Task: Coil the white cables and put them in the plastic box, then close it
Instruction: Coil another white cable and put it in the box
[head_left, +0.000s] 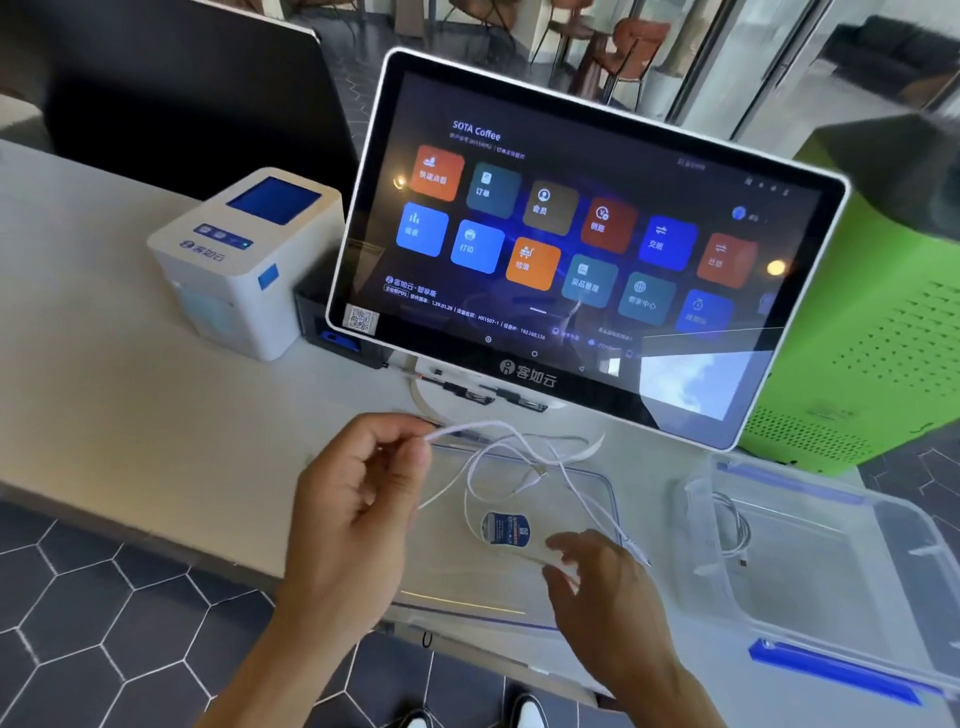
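My left hand pinches one end of a thin white cable and holds it raised above the counter. The cable hangs in loose loops down toward my right hand, whose fingers are spread over the clear box lid lying flat on the counter; the cable's far end trails past those fingers. The lid carries a blue oval label. To the right stands the clear plastic box with blue latches, open, and a coiled white cable lies inside it.
A touchscreen terminal stands tilted right behind the cable. A white label printer sits to its left, a black device between them. A green cabinet stands at the right. The counter edge runs just below my hands.
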